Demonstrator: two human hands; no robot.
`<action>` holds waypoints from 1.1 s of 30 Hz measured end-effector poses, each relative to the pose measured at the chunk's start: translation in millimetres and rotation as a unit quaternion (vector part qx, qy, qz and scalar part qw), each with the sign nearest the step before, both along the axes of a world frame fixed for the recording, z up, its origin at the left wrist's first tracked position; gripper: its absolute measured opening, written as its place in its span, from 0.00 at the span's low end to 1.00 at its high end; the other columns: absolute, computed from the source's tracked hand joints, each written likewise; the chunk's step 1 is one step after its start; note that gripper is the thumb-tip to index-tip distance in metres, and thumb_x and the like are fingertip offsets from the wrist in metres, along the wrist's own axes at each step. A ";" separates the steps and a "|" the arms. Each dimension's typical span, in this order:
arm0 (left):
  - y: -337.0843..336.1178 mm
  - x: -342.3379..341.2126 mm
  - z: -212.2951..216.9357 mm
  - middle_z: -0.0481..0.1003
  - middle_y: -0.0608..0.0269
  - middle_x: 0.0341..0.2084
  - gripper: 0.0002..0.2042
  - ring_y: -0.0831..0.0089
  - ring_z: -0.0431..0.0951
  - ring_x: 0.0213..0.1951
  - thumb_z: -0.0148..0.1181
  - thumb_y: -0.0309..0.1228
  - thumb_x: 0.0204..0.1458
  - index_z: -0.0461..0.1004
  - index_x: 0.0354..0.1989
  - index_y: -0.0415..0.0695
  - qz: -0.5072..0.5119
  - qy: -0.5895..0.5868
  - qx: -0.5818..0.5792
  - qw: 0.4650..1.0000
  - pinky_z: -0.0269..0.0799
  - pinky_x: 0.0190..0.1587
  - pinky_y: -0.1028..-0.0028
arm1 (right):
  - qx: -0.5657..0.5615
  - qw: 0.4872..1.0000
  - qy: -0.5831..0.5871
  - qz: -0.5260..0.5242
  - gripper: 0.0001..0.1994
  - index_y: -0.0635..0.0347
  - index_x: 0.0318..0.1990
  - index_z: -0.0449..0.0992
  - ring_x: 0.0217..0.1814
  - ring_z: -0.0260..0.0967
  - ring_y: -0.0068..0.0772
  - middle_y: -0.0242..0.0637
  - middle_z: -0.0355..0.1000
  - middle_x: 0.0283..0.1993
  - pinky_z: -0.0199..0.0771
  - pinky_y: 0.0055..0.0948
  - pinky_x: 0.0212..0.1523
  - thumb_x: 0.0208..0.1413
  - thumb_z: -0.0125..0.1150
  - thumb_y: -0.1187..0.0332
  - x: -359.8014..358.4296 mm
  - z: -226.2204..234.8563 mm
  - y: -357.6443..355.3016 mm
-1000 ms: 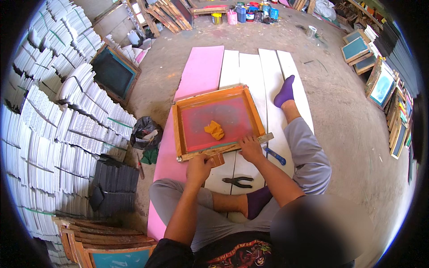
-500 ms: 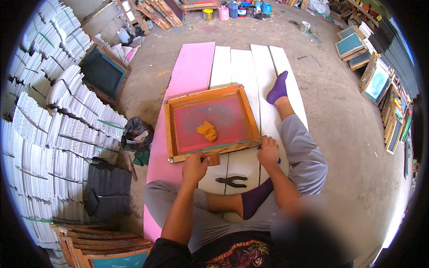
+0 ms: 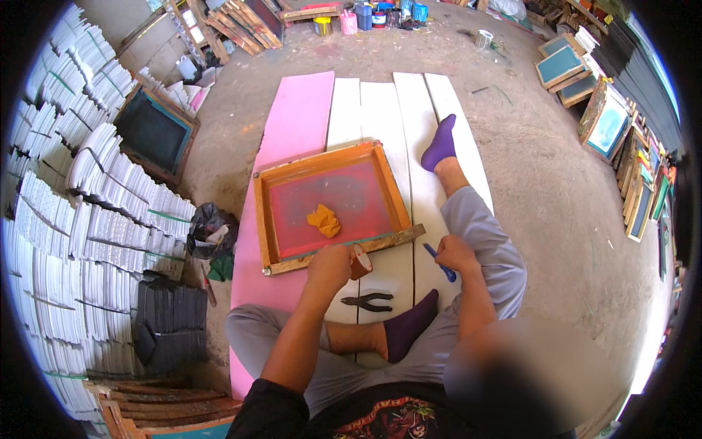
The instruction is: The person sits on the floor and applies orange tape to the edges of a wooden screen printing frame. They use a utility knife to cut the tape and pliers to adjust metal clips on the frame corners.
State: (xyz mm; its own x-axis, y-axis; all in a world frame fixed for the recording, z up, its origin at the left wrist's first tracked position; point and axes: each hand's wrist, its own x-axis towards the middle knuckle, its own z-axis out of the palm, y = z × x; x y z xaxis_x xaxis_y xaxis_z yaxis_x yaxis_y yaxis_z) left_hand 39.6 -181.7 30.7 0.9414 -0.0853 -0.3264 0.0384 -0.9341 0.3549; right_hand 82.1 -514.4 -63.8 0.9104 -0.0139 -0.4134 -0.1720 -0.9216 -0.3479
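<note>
My left hand [image 3: 329, 268] is closed around a roll of brown tape [image 3: 360, 263], by the near edge of a wooden screen-printing frame [image 3: 263, 227]. A crumpled orange-yellow cloth [image 3: 324, 220] lies on the frame's red mesh. My right hand [image 3: 458, 254] grips a slim blue cutter knife [image 3: 444, 268], apart from the frame and above my bent leg. The fingers cover part of the knife. Between my hands and my folded foot, black-handled pliers [image 3: 371, 301] lie on the white boards.
Pink and white boards [image 3: 296, 121] lie under me and the frame. Stacks of white sheets [image 3: 117, 194] and a black bag [image 3: 212, 230] stand at left. More screen frames [image 3: 607, 121] lean at far right. Paint tubs [image 3: 349, 23] stand at the back.
My right hand has pulled back from the frame's near right corner, and the blue knife shows more fully. My left hand has turned the tape roll so its round side faces up.
</note>
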 end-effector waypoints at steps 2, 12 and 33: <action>8.8 -2.9 -7.1 0.82 0.46 0.34 0.06 0.47 0.83 0.40 0.60 0.28 0.53 0.83 0.34 0.43 0.005 -0.012 0.044 0.999 0.79 0.44 0.53 | 0.029 0.996 -0.084 -0.015 0.09 0.58 0.34 0.81 0.44 0.79 0.52 0.46 0.81 0.37 0.78 0.45 0.47 0.44 0.67 0.69 14.1 -2.7 10.6; 1.9 0.5 7.4 0.81 0.43 0.31 0.08 0.47 0.84 0.37 0.62 0.29 0.51 0.83 0.32 0.37 -0.029 -0.076 0.064 0.995 0.80 0.41 0.52 | -0.028 0.962 -0.265 0.059 0.11 0.59 0.40 0.78 0.44 0.77 0.52 0.46 0.78 0.40 0.78 0.47 0.46 0.48 0.67 0.68 107.0 -35.7 52.1; 20.7 -15.0 19.7 0.80 0.42 0.29 0.10 0.43 0.81 0.35 0.57 0.33 0.60 0.80 0.34 0.38 0.012 -0.119 -0.023 0.993 0.76 0.39 0.48 | -0.110 0.884 -0.299 0.343 0.20 0.54 0.52 0.76 0.56 0.72 0.40 0.36 0.77 0.49 0.66 0.43 0.58 0.52 0.69 0.62 -18.3 -88.3 84.6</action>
State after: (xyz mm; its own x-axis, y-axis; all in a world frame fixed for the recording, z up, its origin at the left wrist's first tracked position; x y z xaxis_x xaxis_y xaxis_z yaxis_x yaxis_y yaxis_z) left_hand 24.6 -161.1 50.5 0.9933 -0.0720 -0.0901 -0.0302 -0.9165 0.3990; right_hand 63.8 -429.8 -152.1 0.7907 0.6059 0.0878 0.6073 -0.7944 0.0129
